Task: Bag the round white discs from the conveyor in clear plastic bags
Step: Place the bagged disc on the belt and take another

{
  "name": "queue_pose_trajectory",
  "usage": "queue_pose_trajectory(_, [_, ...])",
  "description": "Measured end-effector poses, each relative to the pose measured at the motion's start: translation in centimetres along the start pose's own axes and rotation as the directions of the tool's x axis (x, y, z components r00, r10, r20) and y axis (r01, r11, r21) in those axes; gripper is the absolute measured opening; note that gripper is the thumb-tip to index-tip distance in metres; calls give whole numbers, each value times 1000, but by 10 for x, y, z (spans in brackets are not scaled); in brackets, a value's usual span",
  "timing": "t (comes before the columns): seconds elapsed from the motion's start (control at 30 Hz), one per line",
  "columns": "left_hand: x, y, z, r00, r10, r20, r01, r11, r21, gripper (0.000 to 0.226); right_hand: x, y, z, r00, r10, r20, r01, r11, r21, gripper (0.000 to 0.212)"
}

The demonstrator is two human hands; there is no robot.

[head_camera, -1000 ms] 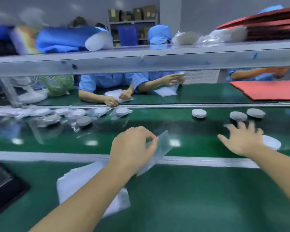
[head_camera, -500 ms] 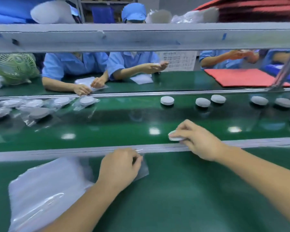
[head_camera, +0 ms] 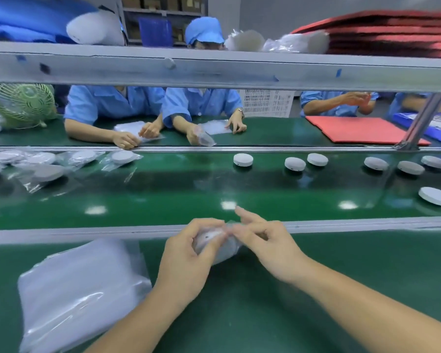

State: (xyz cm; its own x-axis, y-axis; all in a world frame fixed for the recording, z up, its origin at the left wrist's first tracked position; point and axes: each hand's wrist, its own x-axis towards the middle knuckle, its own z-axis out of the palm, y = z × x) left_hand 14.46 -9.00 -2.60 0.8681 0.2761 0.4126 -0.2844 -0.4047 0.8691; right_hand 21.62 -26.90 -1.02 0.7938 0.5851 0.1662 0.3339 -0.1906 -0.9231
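Observation:
My left hand (head_camera: 186,258) grips a clear plastic bag (head_camera: 224,250) with a round white disc (head_camera: 210,236) at its mouth, just below the conveyor's near rail. Across from it, my right hand (head_camera: 267,245) pinches the bag's other side, index finger raised. How far the disc sits inside the bag is blurred. A stack of clear bags (head_camera: 79,291) lies on the green bench at the lower left. Several bare white discs (head_camera: 243,159) ride the green conveyor belt (head_camera: 178,194) at the right. Several bagged discs (head_camera: 122,157) lie on the belt at the left.
A grey shelf beam (head_camera: 214,70) crosses overhead. Workers in blue sit across the belt handling bags. A green fan (head_camera: 23,103) stands far left; red foam sheets (head_camera: 354,129) lie far right beside a slanted metal post (head_camera: 418,123).
My right hand carried a disc off the belt to the bench and met my left hand, which lifted a bag from the stack. Both hands now hold bag and disc together.

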Motion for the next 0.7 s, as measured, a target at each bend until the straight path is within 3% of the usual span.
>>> queue_pose_trajectory(0.07, [9,4,2,987,-68,-147,51,992,-114,20,8,-5,6,996,25,88,-29,999,42,16])
queue_pose_trajectory(0.13, [20,5,1,982,-118,-148,92,981,-173,18,25,-6,8,999,15,43,-13,999,-43,18])
queue_pose_trajectory(0.2, [28,4,-9,991,-100,-87,94,993,-75,21,54,-6,7,998,5,-67,-12,995,-103,15])
queue_pose_trajectory(0.27, [32,1,-34,998,-58,-24,62,981,185,36,94,-3,2,976,-24,-219,-14,985,-172,12])
queue_pose_trajectory(0.3, [32,0,-51,1000,-16,16,8,923,386,36,115,-2,-1,954,-35,-296,-34,974,-225,13])
queue_pose_trajectory(0.37, [26,-4,-88,988,4,152,-119,649,751,31,158,7,-12,917,-55,-395,-114,913,-391,20])
queue_pose_trajectory(0.43, [12,-7,-120,967,-148,209,-128,427,895,34,197,25,-21,919,3,-394,-249,781,-573,37])
queue_pose_trajectory(0.5, [-4,-13,-141,946,-275,173,-63,368,928,39,226,43,-17,928,200,-314,-370,602,-708,39])
queue_pose_trajectory(0.57, [-15,-21,-152,935,-319,152,-36,343,939,40,238,51,-2,918,350,-186,-358,534,-766,27])
queue_pose_trajectory(0.63, [-17,-30,-153,921,-357,154,-31,329,944,38,239,54,11,930,357,-84,-276,530,-802,27])
queue_pose_trajectory(0.7, [-16,-34,-150,917,-359,176,-61,308,949,37,231,54,19,950,293,-107,-253,520,-816,42])
